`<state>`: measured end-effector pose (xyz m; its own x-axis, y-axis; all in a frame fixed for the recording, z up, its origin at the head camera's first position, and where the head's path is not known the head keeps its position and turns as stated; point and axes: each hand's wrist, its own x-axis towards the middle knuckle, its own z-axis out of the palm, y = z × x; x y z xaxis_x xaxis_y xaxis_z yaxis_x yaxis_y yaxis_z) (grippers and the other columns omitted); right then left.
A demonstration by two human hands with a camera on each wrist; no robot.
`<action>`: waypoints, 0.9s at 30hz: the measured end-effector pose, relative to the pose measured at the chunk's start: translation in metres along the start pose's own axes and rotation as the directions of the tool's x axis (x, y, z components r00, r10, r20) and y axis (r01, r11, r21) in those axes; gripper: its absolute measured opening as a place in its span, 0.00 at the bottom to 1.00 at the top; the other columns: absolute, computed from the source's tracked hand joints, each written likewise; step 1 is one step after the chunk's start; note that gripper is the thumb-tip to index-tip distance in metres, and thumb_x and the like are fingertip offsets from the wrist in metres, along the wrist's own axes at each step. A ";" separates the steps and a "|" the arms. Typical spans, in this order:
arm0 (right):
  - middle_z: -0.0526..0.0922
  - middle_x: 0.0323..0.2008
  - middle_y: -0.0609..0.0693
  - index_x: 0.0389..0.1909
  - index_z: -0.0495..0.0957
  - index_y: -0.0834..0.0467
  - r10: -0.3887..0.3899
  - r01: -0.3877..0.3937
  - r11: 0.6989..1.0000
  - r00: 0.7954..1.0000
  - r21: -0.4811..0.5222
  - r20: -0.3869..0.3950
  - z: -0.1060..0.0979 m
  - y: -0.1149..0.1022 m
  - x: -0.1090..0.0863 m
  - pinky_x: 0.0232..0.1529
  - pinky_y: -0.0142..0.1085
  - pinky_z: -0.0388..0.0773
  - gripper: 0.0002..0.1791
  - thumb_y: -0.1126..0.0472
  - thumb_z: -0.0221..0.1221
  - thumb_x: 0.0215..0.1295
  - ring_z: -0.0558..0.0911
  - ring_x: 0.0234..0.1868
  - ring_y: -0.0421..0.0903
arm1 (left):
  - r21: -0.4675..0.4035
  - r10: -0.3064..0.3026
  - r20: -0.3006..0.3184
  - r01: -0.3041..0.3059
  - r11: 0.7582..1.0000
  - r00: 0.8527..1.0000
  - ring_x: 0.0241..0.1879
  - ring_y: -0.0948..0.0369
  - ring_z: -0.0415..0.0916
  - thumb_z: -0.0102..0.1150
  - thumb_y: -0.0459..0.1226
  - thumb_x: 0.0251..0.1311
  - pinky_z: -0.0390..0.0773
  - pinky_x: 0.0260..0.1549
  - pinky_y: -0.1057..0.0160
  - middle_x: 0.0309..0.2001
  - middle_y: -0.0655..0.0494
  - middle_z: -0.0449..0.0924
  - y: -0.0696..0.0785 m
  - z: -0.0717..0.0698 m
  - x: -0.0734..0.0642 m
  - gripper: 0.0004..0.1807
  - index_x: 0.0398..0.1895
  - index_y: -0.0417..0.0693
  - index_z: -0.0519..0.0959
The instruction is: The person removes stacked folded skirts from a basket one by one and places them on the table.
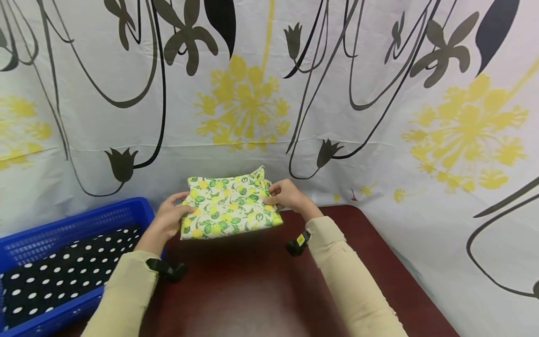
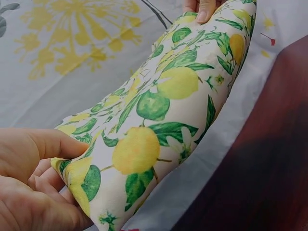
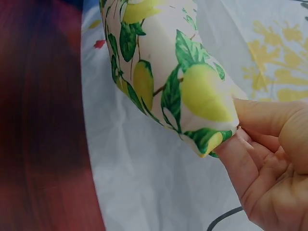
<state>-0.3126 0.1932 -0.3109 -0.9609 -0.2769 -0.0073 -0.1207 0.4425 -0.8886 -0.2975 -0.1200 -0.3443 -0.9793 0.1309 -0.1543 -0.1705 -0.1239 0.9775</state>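
Observation:
A white cloth with yellow lemons and green leaves (image 1: 231,206) is held up over the far part of the table, stretched between both hands. It looks like a flat rectangle, similar to a cushion cover; whether it is folded or sewn I cannot tell. My left hand (image 1: 170,217) pinches its left edge, thumb on top and fingers beneath, as the left wrist view shows near a pointed corner. On the opposite edge, my right hand (image 1: 288,196) pinches the cloth between thumb and fingers. Beside that hand a small corner sticks up.
On the left stands a blue plastic basket (image 1: 145,210) with a black cloth with white polka dots (image 1: 63,269) inside. The dark red table (image 1: 252,281) reaches back to a white sheet (image 1: 370,164) printed with flowers, which hangs behind and to the right.

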 end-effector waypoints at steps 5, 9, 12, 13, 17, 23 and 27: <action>0.57 0.14 0.46 0.18 0.66 0.59 0.034 -0.034 0.998 0.999 0.061 -0.006 0.002 0.022 -0.002 0.19 0.34 0.67 0.15 0.68 0.63 0.55 0.63 0.16 0.41 | 0.044 0.001 0.002 -0.001 0.999 1.000 0.30 0.60 0.77 0.51 0.24 0.57 0.78 0.28 0.61 0.43 0.45 0.70 -0.017 0.005 0.009 0.37 0.70 0.44 0.51; 0.61 0.15 0.47 0.18 0.65 0.60 0.067 -0.065 0.993 0.998 0.097 -0.019 0.010 0.040 -0.001 0.21 0.36 0.71 0.15 0.69 0.63 0.55 0.69 0.17 0.41 | 0.091 0.014 -0.014 -0.012 0.996 1.000 0.29 0.61 0.76 0.51 0.24 0.57 0.78 0.27 0.61 0.41 0.46 0.72 -0.033 0.006 0.014 0.36 0.69 0.42 0.53; 0.67 0.17 0.48 0.20 0.68 0.62 0.092 -0.088 0.990 0.995 0.112 -0.027 0.017 0.052 0.000 0.22 0.37 0.74 0.13 0.69 0.63 0.54 0.74 0.19 0.42 | 0.088 -0.003 -0.036 0.006 0.996 0.999 0.28 0.61 0.76 0.52 0.23 0.55 0.77 0.26 0.61 0.40 0.47 0.74 -0.044 0.005 0.018 0.35 0.68 0.41 0.54; 0.70 0.18 0.49 0.22 0.71 0.62 0.095 -0.091 0.989 0.995 0.117 -0.031 0.019 0.057 0.000 0.22 0.37 0.75 0.10 0.69 0.63 0.54 0.76 0.20 0.42 | 0.080 -0.013 -0.039 0.016 0.997 0.999 0.27 0.61 0.76 0.51 0.23 0.55 0.77 0.26 0.61 0.39 0.47 0.74 -0.048 0.004 0.019 0.36 0.68 0.41 0.54; 0.75 0.20 0.51 0.22 0.70 0.64 0.119 -0.116 0.982 0.993 0.149 -0.016 0.028 0.073 0.003 0.24 0.38 0.78 0.09 0.70 0.62 0.54 0.79 0.21 0.44 | 0.068 -0.037 -0.053 0.040 0.997 0.998 0.26 0.60 0.76 0.52 0.23 0.54 0.77 0.25 0.61 0.39 0.47 0.73 -0.062 0.002 0.021 0.35 0.68 0.40 0.55; 0.78 0.23 0.53 0.28 0.75 0.66 0.180 -0.176 0.972 0.983 0.156 -0.017 0.040 0.092 0.007 0.28 0.42 0.79 0.05 0.70 0.62 0.54 0.80 0.22 0.45 | 0.063 -0.059 -0.094 0.065 0.996 0.994 0.26 0.60 0.76 0.52 0.22 0.54 0.77 0.24 0.61 0.39 0.46 0.75 -0.082 0.000 0.023 0.33 0.66 0.40 0.58; 0.80 0.28 0.57 0.38 0.77 0.71 0.208 -0.199 0.968 0.977 0.151 -0.045 0.047 0.102 0.008 0.27 0.40 0.80 0.11 0.70 0.63 0.53 0.81 0.25 0.47 | 0.068 -0.066 -0.118 0.074 0.995 0.991 0.26 0.59 0.75 0.51 0.21 0.53 0.76 0.23 0.62 0.37 0.45 0.75 -0.092 0.000 0.024 0.33 0.64 0.39 0.59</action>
<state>-0.3211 0.1954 -0.4232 -0.9751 -0.1405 -0.1715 0.1122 0.3544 -0.9283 -0.3051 -0.1057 -0.4381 -0.9720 0.0220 -0.2341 -0.2349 -0.0464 0.9709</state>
